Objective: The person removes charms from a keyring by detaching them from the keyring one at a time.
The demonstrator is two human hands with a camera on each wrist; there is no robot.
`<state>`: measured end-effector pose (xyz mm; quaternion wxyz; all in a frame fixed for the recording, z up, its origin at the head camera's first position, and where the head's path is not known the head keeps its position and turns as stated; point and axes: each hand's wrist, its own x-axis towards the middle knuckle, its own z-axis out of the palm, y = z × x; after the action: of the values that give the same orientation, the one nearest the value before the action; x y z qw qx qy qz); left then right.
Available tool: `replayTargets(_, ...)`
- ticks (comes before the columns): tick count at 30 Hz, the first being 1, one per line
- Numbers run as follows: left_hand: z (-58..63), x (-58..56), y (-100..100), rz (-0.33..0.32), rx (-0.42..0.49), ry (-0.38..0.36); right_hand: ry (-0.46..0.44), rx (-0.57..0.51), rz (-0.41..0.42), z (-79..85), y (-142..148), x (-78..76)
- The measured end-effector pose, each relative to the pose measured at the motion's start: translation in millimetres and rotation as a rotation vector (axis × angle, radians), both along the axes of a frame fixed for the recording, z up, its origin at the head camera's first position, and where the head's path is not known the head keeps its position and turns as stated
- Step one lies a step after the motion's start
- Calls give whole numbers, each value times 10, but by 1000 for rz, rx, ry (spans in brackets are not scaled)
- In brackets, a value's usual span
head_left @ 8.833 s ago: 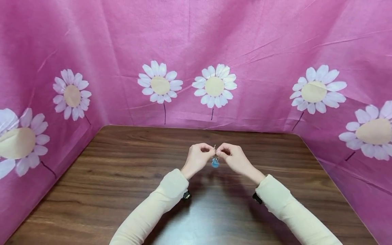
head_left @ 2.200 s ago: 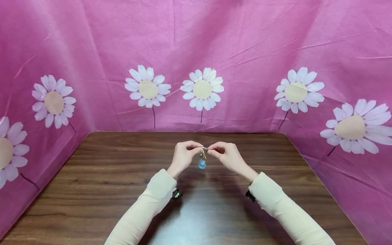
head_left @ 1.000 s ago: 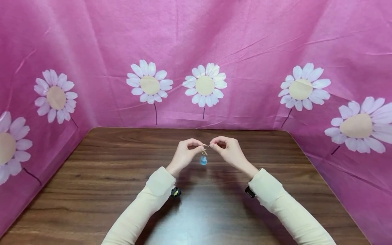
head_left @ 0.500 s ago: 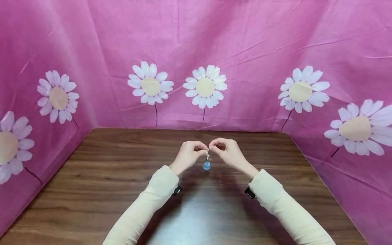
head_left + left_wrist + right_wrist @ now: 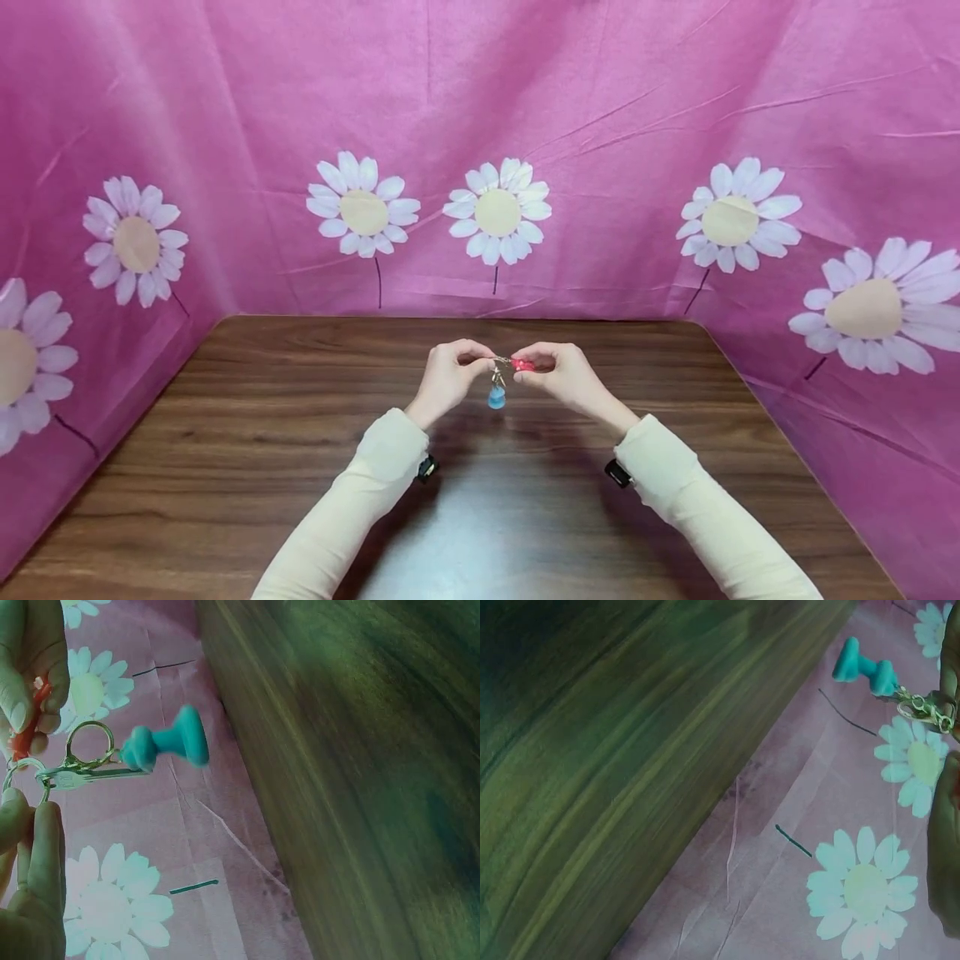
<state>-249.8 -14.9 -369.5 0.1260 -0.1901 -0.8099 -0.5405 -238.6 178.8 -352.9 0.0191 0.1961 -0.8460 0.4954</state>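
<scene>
Over the brown table my left hand pinches a metal key ring between thumb and fingers. A key, a gold ring and a blue dumbbell-shaped charm hang from it. My right hand pinches a small red piece with pale spots, its end right at the key ring. In the left wrist view the red piece lies along the right hand's fingers, partly covered by them. The right wrist view shows the blue charm and metal links beside the fingers at its edge.
The wood-grain table spreads under both arms. A pink cloth printed with white daisies stands round its back and sides. Each wrist carries a small black device below a cream sleeve.
My hands have moved slightly apart since half a second ago. The red piece now shows plainly between my right fingers. The blue charm has shifted a little left.
</scene>
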Motion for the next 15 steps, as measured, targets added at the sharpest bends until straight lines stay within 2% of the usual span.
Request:
replayTargets(5, 2, -1, 20, 32, 85, -37, 29, -74, -86, 26, -16, 15)
replayTargets(10, 10, 16, 69, 38, 177, -84, 32, -104, -108, 38, -12, 35)
replayTargets(15, 196, 190, 56, 49, 204, -98, 26, -112, -95, 28, -49, 43)
